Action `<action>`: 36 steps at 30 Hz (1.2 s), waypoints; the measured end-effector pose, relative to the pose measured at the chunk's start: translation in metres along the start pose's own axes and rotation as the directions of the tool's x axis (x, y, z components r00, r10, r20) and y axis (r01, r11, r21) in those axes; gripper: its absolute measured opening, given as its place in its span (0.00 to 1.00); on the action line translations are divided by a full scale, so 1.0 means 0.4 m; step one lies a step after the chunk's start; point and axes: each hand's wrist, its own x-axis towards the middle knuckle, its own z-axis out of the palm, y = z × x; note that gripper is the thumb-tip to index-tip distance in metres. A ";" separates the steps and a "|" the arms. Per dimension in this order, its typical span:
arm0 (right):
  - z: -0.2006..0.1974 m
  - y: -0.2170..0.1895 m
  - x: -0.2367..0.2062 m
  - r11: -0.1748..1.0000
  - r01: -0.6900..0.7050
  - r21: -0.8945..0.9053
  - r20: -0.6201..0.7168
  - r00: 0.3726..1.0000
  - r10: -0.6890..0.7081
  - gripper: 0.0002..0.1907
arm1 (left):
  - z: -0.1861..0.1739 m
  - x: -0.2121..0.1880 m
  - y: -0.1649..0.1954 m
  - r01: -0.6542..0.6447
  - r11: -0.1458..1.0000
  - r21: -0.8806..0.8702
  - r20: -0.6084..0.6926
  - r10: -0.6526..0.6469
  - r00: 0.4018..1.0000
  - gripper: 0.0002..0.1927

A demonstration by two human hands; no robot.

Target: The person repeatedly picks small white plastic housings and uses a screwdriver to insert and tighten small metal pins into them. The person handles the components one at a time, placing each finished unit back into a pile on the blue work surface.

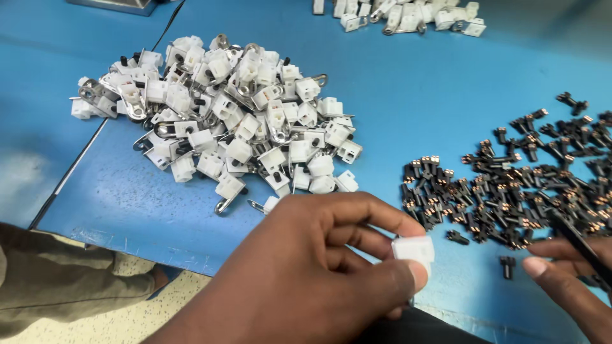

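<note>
My left hand (319,267) is low in the middle of the view and pinches a small white plastic housing (414,250) between thumb and fingers. My right hand (570,280) sits at the lower right edge and grips thin black tweezers (577,239) whose tip points into a spread of small black parts with copper ends (510,191). One loose black part (507,265) lies just left of my right fingers. A big heap of white housings with metal clips (229,121) lies beyond my left hand.
Everything rests on a blue table mat (408,89); its near edge runs diagonally at the lower left. A second small group of white housings (401,16) lies at the top edge. A speckled floor and an olive trouser leg (57,280) show at the lower left.
</note>
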 end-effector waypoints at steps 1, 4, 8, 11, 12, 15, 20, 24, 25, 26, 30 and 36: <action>0.005 0.021 -0.002 0.992 0.119 -0.031 -0.004 0.993 -0.119 0.19 | -0.001 0.000 -0.003 0.002 0.999 -0.046 0.018 -0.002 1.000 0.16; 0.026 0.034 -0.025 0.941 0.301 -0.154 -0.033 0.950 -0.309 0.17 | 0.005 0.010 -0.007 -0.080 0.996 0.045 0.081 0.076 0.994 0.15; 0.039 -0.047 -0.041 0.960 0.279 0.018 -0.085 0.957 -0.276 0.16 | 0.017 0.025 0.001 -0.143 0.975 0.168 0.079 0.131 0.988 0.17; 0.000 -0.157 -0.021 0.914 0.201 0.353 -0.045 0.979 -0.198 0.15 | 0.015 0.033 0.023 -0.165 0.986 -0.032 0.027 0.166 0.986 0.16; -0.020 -0.200 -0.017 0.879 0.181 0.442 -0.034 0.982 -0.186 0.14 | 0.018 0.039 0.032 -0.170 0.985 -0.012 -0.010 0.170 0.985 0.16; -0.060 -0.340 -0.014 0.780 0.187 0.597 -0.044 0.979 -0.201 0.14 | 0.023 0.050 0.059 -0.171 0.984 0.055 -0.135 0.177 0.975 0.15; -0.048 -0.520 -0.061 0.775 0.377 0.507 -0.191 0.926 -0.326 0.12 | 0.018 0.061 0.097 -0.247 0.963 0.109 -0.353 0.269 0.896 0.13; -0.057 -0.586 -0.095 0.735 0.562 0.380 -0.229 0.826 -0.514 0.11 | 0.008 0.069 0.099 -0.291 0.947 0.135 -0.461 0.320 0.828 0.13; -0.062 -0.594 -0.088 0.722 0.566 0.398 -0.204 0.822 -0.532 0.12 | 0.005 0.067 0.095 -0.284 0.947 0.149 -0.483 0.320 0.815 0.13; -0.067 -0.599 -0.082 0.710 0.568 0.416 -0.180 0.817 -0.548 0.13 | 0.003 0.066 0.091 -0.285 0.948 0.143 -0.485 0.318 0.815 0.13; -0.090 -0.586 0.030 0.640 0.165 0.750 0.070 0.943 -0.325 0.21 | -0.007 0.061 0.078 -0.327 0.938 0.113 -0.460 0.342 0.820 0.15; -0.098 -0.521 0.102 0.475 0.397 0.785 0.041 0.732 -0.680 0.19 | -0.005 0.061 0.079 -0.408 0.913 -0.022 -0.373 0.371 0.850 0.13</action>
